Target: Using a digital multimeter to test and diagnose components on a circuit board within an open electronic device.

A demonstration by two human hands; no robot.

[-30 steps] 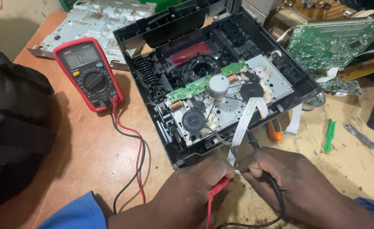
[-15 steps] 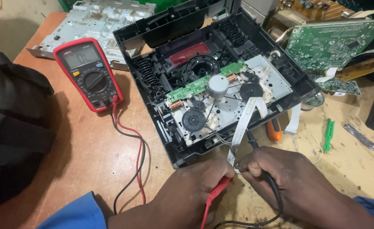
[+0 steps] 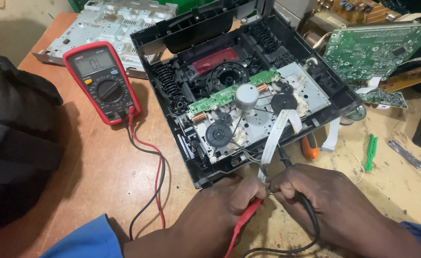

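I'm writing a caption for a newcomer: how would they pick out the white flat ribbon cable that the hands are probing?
Start at the big open black plastic player chassis in the middle of the wooden bench. From its silver metal deck a white flat ribbon cable runs down over the front edge to the left hand and right hand. Unlike the shorter white ribbon hanging further right, it ends between the probes.

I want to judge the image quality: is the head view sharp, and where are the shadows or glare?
Head view: mostly sharp, light soft and even. The multimeter and the opened player are in focus; the left hand and right hand are only slightly soft. The dark bag casts a soft shadow on the table. Mild glare on the meter screen; edges bend slightly.
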